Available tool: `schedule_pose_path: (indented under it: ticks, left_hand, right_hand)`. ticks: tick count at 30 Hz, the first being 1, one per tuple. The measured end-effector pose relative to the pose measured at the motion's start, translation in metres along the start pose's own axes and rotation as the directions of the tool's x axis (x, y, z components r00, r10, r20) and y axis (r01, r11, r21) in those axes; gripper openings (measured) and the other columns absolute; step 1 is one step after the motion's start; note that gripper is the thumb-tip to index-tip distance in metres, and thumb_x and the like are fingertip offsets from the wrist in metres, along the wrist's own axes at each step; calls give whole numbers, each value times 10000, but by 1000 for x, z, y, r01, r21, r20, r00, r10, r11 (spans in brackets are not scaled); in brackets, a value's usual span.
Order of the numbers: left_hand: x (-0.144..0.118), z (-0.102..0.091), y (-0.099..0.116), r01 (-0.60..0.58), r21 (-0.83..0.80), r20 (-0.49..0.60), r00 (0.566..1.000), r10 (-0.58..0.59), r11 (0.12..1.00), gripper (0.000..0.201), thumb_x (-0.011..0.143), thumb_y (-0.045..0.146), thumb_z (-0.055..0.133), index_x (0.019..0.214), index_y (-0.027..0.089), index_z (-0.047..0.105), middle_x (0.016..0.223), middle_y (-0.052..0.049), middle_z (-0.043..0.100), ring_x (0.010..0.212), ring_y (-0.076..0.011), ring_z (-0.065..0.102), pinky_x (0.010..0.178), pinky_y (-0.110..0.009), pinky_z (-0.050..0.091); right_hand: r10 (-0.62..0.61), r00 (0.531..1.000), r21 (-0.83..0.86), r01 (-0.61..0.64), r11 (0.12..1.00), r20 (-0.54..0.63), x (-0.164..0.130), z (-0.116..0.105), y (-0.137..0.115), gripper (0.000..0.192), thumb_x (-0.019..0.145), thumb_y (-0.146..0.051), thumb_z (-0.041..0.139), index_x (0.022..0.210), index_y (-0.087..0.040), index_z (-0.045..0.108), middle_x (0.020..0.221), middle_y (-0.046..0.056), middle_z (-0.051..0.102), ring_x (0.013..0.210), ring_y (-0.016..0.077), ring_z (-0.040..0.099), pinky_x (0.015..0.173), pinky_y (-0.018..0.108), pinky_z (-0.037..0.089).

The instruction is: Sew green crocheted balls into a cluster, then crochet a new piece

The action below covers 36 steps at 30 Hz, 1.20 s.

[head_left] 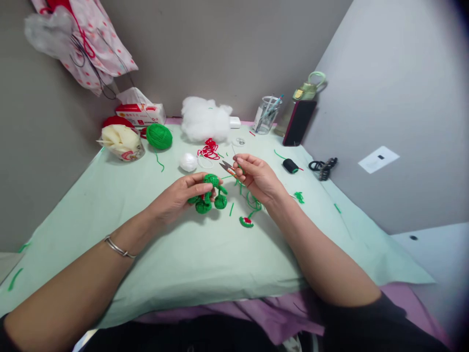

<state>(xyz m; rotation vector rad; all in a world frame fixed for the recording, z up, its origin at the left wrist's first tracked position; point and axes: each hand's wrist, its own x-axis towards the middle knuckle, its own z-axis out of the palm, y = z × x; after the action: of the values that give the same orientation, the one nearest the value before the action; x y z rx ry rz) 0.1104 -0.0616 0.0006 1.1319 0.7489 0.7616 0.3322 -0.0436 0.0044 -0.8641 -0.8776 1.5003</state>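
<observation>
Nearest the camera, two bare forearms reach out over a purple cloth and a pale green cover spread across the counter (pixel 110 205); the left wrist wears a thin silver bangle (pixel 117 248).

The left hand (pixel 179 195) is closed around a small green crocheted toy (pixel 209 193), thumb on top and fingers beneath, holding it just above the cover near the middle of the counter. The right hand (pixel 256 177) is pinched shut on what looks like a needle (pixel 233 150) with green yarn trailing from it, and a small pair of snips (pixel 227 167) lies against its fingers. The two hands sit close together, the snips' blades almost touching the toy.

The toy looks light, soft and stuffed, with small round lobes hanging below that would squash or twist if squeezed; the firmer central body seems the safest place to grip. The yarn is thin and limp, easily tangled.

Further off lie a green yarn ball (pixel 159 136), white stuffing (pixel 205 119), red thread scraps (pixel 209 148), a tissue box (pixel 139 112) and a clear cup (pixel 266 115).
</observation>
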Motion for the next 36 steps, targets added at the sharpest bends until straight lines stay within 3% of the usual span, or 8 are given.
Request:
schedule_pose_path:
  ticks: [4, 8, 14, 18, 24, 36]
  left_hand:
    - [3, -3, -3, -19, -67, -53, 998, 15, 998, 365, 829, 482, 790, 1032, 178, 785, 893, -70, 744, 786, -189, 677, 695, -284, 546]
    - [5, -3, -3, -73, -153, -84, 995, 60, 986, 306, 884, 419, 753, 1059, 168, 764, 957, -73, 740, 802, -180, 682, 658, -262, 563]
    - [7, -2, -1, -78, -209, -115, 992, 55, 975, 201, 970, 320, 660, 986, 135, 736, 911, -77, 717, 760, -165, 678, 635, -252, 592]
    - [9, -6, -2, -60, -250, -136, 990, 26, 967, 213, 996, 302, 625, 968, 119, 731, 850, -85, 714, 747, -165, 686, 658, -251, 599]
    - [10, -8, -3, -58, -278, -129, 991, 23, 959, 226, 1003, 311, 619, 979, 111, 720, 846, -91, 708, 756, -173, 700, 656, -256, 606]
    - [9, -6, 0, -62, -280, -130, 991, 26, 958, 192, 982, 285, 649, 981, 102, 708, 852, -92, 706, 759, -185, 712, 649, -277, 623]
  right_hand:
    - [-16, 1000, -82, 18, 996, 22, -2, 3, 1, 384, 582, -371, 951, 804, -159, 719, 696, -11, 687, 560, 57, 546, 497, 179, 415]
    - [-76, 994, -210, 91, 973, 80, -5, 6, 4, 327, 645, -407, 918, 802, -183, 739, 745, -9, 684, 621, 82, 552, 555, 218, 430]
    - [-210, 951, -467, 295, 833, 227, -10, 10, 5, 179, 776, -372, 831, 801, -201, 784, 808, 14, 706, 739, 131, 572, 713, 288, 464]
    - [-244, 921, -570, 381, 728, 304, -13, 10, 4, 137, 815, -349, 791, 800, -213, 793, 816, 26, 688, 770, 157, 586, 736, 316, 458]
    - [-256, 912, -640, 408, 651, 321, -14, 10, 3, 87, 846, -274, 738, 807, -210, 782, 794, 16, 664, 714, 138, 536, 697, 307, 428]
    - [-269, 911, -682, 413, 604, 313, -17, 12, 1, 91, 858, -246, 705, 809, -200, 765, 796, 14, 653, 695, 133, 517, 689, 310, 420]
